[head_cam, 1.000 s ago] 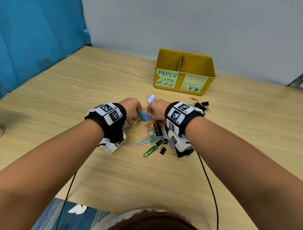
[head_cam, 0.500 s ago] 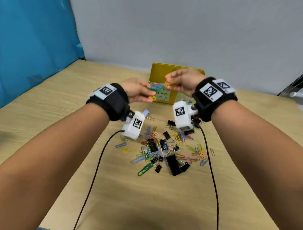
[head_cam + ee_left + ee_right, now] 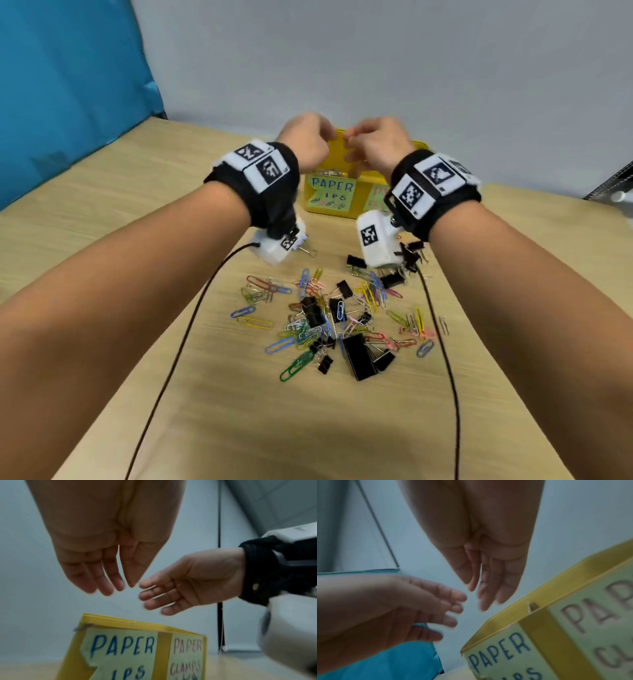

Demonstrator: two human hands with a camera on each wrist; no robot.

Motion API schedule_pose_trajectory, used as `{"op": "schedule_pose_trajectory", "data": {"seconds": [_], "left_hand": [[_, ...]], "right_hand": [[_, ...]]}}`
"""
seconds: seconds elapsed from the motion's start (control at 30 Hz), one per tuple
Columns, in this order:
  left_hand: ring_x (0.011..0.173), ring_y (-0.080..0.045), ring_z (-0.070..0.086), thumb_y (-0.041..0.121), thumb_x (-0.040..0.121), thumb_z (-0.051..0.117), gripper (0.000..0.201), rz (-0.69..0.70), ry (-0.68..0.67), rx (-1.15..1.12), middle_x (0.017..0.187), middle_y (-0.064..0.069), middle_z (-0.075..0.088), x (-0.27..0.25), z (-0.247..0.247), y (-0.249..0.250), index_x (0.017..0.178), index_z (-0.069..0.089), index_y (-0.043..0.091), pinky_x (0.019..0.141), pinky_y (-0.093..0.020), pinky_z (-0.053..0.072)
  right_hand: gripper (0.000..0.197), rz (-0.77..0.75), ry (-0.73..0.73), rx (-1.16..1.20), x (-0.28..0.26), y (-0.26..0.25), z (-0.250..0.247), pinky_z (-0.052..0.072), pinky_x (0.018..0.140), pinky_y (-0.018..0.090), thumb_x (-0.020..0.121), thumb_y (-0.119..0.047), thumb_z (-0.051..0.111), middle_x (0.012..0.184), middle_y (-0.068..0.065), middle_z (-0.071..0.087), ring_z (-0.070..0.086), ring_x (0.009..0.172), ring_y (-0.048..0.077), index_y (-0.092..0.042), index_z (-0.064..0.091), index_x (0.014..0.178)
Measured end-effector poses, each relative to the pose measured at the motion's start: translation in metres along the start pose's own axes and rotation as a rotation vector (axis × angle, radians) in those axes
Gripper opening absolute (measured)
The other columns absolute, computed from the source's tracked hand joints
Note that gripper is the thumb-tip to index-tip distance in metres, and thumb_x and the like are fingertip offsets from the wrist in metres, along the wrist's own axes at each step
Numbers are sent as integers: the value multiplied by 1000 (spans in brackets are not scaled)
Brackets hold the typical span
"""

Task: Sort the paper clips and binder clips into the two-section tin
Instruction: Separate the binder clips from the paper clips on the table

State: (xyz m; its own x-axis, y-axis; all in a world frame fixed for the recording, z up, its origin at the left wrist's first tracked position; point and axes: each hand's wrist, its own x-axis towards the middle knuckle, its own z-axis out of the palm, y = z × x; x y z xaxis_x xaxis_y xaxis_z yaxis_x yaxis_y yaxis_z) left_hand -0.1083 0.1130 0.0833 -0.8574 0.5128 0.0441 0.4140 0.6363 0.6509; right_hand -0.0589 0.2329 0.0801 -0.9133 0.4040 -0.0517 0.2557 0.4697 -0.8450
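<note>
Two bare forearms reached forward from the bottom edge across a pale wooden table [image 3: 102, 205], each wrist wrapped in a black band carrying a white camera box.

Between the forearms, near the centre, lay a loose pile of clips. A green paper clip [image 3: 296, 366] sat at the pile's 7 o'clock edge. A large black binder clip [image 3: 359, 356] lay at about 5 o'clock. Smaller black binder clips and paper clips in blue, yellow, pink and silver spread from there up to 12 o'clock, where they met the camera boxes. A few more black binder clips sat at 1 o'clock, partly hidden behind the right camera box.

Beyond the pile, at 12 o'clock, stood the yellow tin [image 3: 356, 205], its front bearing two pale green labels: "PAPER" in blue on the left, pink lettering on the right. A few clips showed inside the left section.

Above the tin, the left hand [image 3: 305, 144] and right hand [image 3: 376, 145] hovered close together, fingertips almost meeting. In both wrist views each hand's fingers hung straight and relaxed, pointing down toward the tin, holding nothing.

Farthest back were a grey wall at 12 o'clock and a blue curtain [image 3: 68, 85] at 10 o'clock.
</note>
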Motion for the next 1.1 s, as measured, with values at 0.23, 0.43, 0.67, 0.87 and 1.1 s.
{"op": "schedule_pose_trajectory", "data": {"seconds": [0.23,0.43,0.67,0.87,1.1], "left_hand": [[61,-13,57,7,84,63,12,-62,-998,197,76,-4,63,-83,33,-32,87,64,19,57,-24,45],[60,-20,50,17,71,78,30,-17,-870,270,67,0,53,-104,54,-38,89,54,15,59,-30,44],[53,-23,56,-6,72,70,30,-87,-870,132,86,-14,59,-109,60,-46,82,54,18,63,-37,52],[56,-12,57,-17,76,58,34,-83,-546,-174,81,-2,59,-85,44,-44,95,59,11,58,-26,51],[115,-22,54,10,85,61,44,11,-255,94,137,-6,50,-80,44,-53,127,54,18,100,-32,41]], "right_hand": [[14,324,-744,-527,-75,49,-13,46,46,22,84,1,58,62,2,62,55,53,13,-8,67,89],[28,12,-408,-719,-88,66,4,38,53,16,91,-9,45,94,0,55,52,80,15,-15,63,112],[34,14,-654,-792,-111,75,27,43,59,24,81,-30,67,84,-2,56,51,68,14,-15,57,110],[9,79,-411,-557,-94,78,19,43,47,21,88,-7,53,62,-3,55,52,50,10,-15,59,88],[35,137,-124,-598,-75,85,-2,46,78,30,90,-2,48,119,13,60,57,104,27,-10,55,123]]}}
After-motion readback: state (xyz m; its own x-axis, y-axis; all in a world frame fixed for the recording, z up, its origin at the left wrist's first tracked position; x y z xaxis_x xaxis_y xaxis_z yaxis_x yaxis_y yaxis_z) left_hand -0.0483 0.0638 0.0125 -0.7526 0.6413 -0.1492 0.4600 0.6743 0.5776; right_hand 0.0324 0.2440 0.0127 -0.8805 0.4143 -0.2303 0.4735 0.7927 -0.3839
